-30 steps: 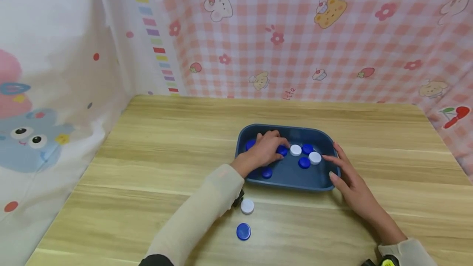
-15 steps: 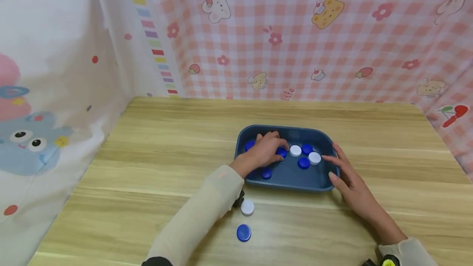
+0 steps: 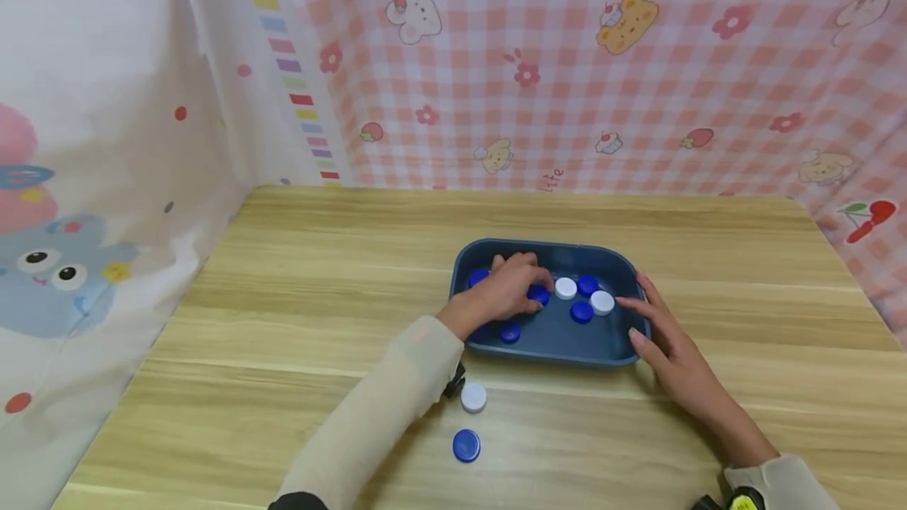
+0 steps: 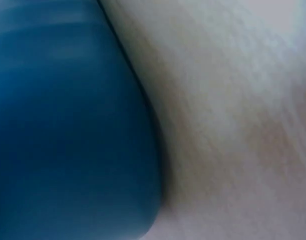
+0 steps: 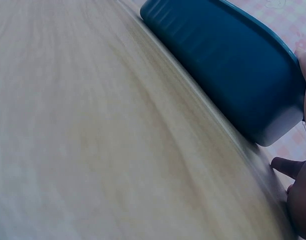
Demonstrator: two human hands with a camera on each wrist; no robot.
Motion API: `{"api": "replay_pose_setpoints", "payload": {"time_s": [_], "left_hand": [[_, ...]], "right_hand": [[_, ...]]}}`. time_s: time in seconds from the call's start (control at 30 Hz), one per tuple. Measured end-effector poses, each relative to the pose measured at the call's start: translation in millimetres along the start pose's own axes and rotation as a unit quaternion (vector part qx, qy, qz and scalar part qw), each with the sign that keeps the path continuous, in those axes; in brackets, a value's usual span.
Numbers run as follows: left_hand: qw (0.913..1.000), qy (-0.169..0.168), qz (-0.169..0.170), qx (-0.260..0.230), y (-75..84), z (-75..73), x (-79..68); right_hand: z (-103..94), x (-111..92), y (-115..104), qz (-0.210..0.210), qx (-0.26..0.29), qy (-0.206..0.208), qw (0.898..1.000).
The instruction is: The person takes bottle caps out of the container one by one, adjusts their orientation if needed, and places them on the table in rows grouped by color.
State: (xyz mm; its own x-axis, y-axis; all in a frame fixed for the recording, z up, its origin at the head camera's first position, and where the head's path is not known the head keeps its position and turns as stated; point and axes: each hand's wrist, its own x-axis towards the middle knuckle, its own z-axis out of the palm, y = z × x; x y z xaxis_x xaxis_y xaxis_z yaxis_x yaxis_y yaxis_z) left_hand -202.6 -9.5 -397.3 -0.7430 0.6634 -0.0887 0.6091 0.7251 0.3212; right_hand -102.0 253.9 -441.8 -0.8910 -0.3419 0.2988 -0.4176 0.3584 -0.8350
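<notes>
In the head view, a dark blue tray (image 3: 553,349) with rounded corners holds several blue and white bottle caps. My left hand (image 3: 505,288) reaches over its left side, thumb and index finger pinching a blue bottle cap (image 3: 538,294). Just right of the fingertips lies a white bottle cap (image 3: 565,288), with a blue one (image 3: 588,285) beyond it. My right hand (image 3: 673,352) rests at the tray's right end, fingers spread along the rim. The right wrist view shows some of its fingers beside the outer wall (image 5: 232,70). The left wrist view shows only tray wall (image 4: 68,125) and tabletop.
On the wooden table (image 3: 319,274), a white cap (image 3: 473,397) and a blue cap (image 3: 466,445) lie in front of the tray, close to my left sleeve (image 3: 383,408). A pink checked cloth (image 3: 468,101) hangs behind the table.
The blue cap at my left fingertips has shifted slightly toward me, opening a wider gap to the white cap. My right hand stays at the tray's right end.
</notes>
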Motion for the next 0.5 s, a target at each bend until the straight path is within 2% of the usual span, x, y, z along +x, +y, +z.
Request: {"api": "replay_pose_setpoints", "payload": {"time_s": [0.23, 0.5], "left_hand": [[0.9995, 0.024, 0.020, -0.006, 3.6, -6.8, -4.1], [0.9922, 0.061, 0.107, -0.018, 13.4, -23.8, -26.2]], "right_hand": [[-0.1, -0.4, 0.6, 0.011, -0.002, 0.001, 1.000], [0.5, 0.0, -1.1, -0.003, 0.002, 0.005, 1.000]]}}
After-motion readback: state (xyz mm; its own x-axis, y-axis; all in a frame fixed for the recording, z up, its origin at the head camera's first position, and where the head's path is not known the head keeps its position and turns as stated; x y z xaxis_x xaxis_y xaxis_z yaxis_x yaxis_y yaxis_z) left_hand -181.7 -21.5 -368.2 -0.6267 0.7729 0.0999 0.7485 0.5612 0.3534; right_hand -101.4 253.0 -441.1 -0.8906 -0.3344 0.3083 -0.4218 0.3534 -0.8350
